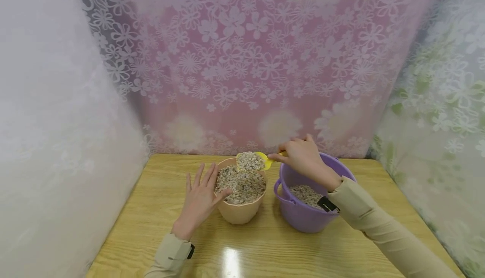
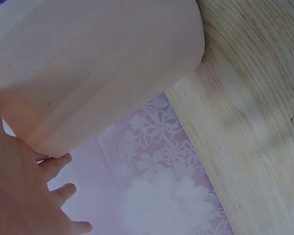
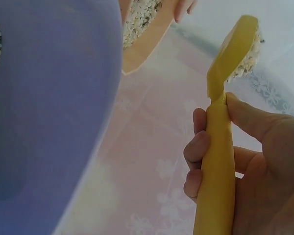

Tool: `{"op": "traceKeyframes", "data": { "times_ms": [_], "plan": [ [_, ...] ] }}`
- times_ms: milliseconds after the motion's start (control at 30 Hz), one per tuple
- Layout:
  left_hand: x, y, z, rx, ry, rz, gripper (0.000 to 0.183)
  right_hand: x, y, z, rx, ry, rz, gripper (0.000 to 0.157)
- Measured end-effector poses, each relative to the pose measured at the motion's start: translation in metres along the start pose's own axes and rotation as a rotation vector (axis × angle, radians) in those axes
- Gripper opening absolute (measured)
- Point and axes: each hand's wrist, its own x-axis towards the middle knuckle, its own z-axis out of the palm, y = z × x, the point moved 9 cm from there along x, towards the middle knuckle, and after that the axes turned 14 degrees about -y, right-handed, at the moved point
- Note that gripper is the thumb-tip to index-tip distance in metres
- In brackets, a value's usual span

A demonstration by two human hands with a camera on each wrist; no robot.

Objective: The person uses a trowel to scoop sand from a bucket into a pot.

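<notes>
A yellow scoop (image 1: 267, 161) heaped with pale, speckled grain-like bits (image 1: 250, 160) is held over the far rim of a peach-coloured pot (image 1: 240, 215). My right hand (image 1: 303, 156) grips its handle, and in the right wrist view the fingers and thumb wrap round the yellow handle (image 3: 218, 166). The pot is filled near its rim with the same bits (image 1: 242, 187). Against the pot's left side rests my left hand (image 1: 201, 200), fingers spread and straight. Beneath my right forearm stands a purple bucket (image 1: 308, 221) with a smaller amount of the bits (image 1: 306, 194) at its bottom.
Both containers stand on a wood-grain table (image 1: 170, 223), the bucket to the right of the pot with a narrow gap between them. A pink flowered curtain (image 1: 242, 80) hangs behind the table's back edge. Pale sheets flank the left and right sides.
</notes>
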Motion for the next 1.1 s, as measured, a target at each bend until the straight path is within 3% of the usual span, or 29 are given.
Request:
{"op": "traceKeyframes", "data": {
  "times_ms": [233,433,800,1100],
  "plan": [
    [0.0,-0.001,0.002,-0.013,-0.021,0.005,0.099,0.021,-0.013,0.018,-0.057,-0.078,-0.058,0.033],
    [0.0,-0.001,0.001,-0.013,0.001,0.01,0.1,0.035,-0.022,0.031,-0.104,-0.116,-0.078,0.032],
    [0.002,-0.004,0.005,-0.018,-0.011,-0.005,0.098,0.041,-0.049,0.041,-0.298,-0.057,-0.138,0.033],
    [0.001,-0.003,0.002,-0.054,0.004,-0.006,0.087,0.041,-0.06,0.036,-0.352,-0.03,-0.162,0.033]
  ]
}}
